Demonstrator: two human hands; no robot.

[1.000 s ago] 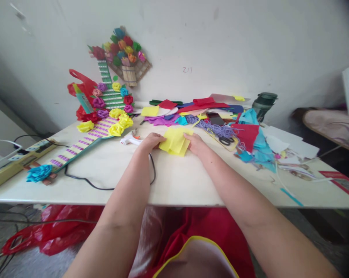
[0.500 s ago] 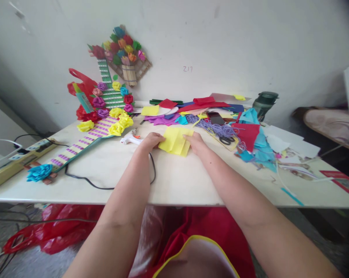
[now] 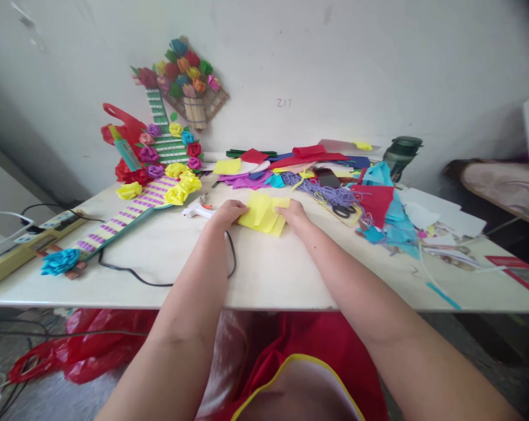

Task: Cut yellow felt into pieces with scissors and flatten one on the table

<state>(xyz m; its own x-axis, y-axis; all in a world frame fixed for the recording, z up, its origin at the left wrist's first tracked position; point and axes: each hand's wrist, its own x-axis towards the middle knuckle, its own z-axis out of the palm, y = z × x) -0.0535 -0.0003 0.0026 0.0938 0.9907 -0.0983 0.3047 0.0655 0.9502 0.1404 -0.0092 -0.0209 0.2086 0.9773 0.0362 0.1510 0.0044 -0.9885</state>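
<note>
A creased yellow paper piece [image 3: 262,215] is held between my two hands over the middle of the table, with what look like overlapping layers. My left hand [image 3: 232,214] pinches its left edge, and my right hand [image 3: 294,214] grips the upper right edge, where a flap shows. Just left of my left hand lies a white glue gun [image 3: 196,210], its black cord [image 3: 133,273] looping over the table under my left forearm.
Paper flowers and a striped guitar-like board [image 3: 128,219] stand at the left. Coloured paper, purple yarn [image 3: 321,192], scissors [image 3: 344,211] and a dark bottle [image 3: 401,156] lie or stand behind and right. A power strip [image 3: 31,245] is at the far left.
The right edge of the yellow paper has shifted slightly, its flap now lying more toward the left. My right hand has moved slightly left with it.
</note>
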